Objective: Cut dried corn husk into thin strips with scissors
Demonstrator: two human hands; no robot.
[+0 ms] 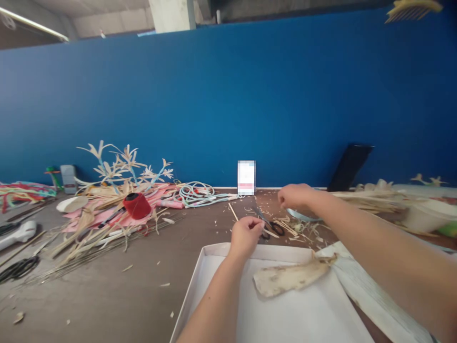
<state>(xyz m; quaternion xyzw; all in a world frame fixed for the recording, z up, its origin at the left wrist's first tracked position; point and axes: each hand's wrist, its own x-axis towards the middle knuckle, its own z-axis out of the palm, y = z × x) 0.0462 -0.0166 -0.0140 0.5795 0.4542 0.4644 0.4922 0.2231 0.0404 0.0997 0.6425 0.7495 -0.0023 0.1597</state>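
- Blue wall [214, 105] behind a brown desk [143, 309], which carries a shallow white box [303, 314].
- Left hand [246, 236], over the box's far edge: grip pinched together, thumb against finger, on a pale strip [272, 234].
- That strip lies just past the box's far edge, its long axis running rightward from the fingertips and slightly toward the box.
- A thin stick [233, 211] slants away and leftward behind this hand; whether it is held, I cannot tell.
- Right hand [293, 195], beyond the box: grip curled, near a light-blue strip [302, 216]; contact unclear.
- Scissors [275, 228] sit just beyond the box.
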